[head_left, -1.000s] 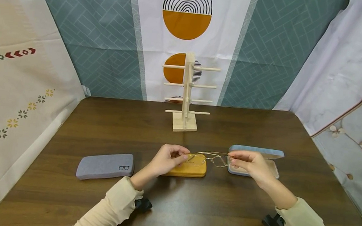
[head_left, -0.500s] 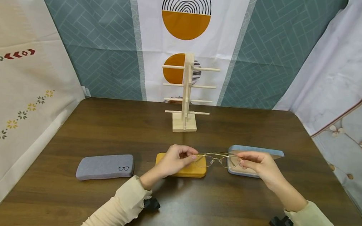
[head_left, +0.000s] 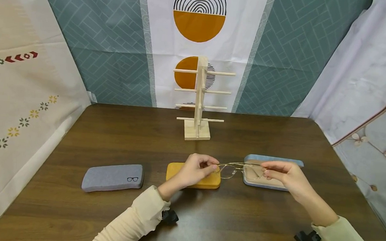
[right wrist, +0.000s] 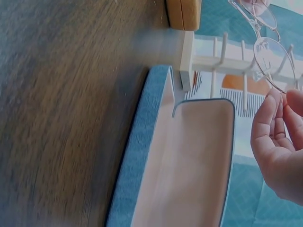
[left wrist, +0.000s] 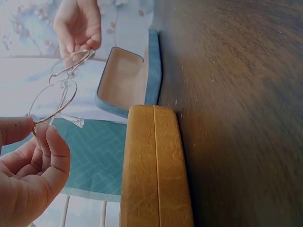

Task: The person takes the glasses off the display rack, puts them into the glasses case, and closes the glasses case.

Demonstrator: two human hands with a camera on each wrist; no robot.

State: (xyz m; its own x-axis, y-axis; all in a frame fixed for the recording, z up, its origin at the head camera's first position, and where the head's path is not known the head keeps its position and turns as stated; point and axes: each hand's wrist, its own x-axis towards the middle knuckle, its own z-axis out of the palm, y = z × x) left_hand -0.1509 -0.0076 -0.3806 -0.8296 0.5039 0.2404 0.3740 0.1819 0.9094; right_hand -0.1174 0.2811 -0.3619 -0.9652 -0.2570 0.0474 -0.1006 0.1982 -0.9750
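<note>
Thin gold-framed eyeglasses hang above the table between both hands, their temples folded in behind the lenses. At one end of the frame my left hand pinches the rim corner between thumb and finger; my right hand pinches the opposite end. Below and behind the left hand lies a yellow glasses case, closed. A blue glasses case stands open beneath the right hand, its pale lining bare in the right wrist view. Apart from both cases, the eyeglasses show clearly in the left wrist view.
A wooden display rack with several pegs stands at the back middle of the brown table. At the left lies a closed grey glasses case. Patterned cloths hang behind and at both sides.
Both hands have moved right together with the eyeglasses, uncovering more of the yellow case. The eyeglasses now overlap the open blue case in the head view. The cases and rack have stayed put.
</note>
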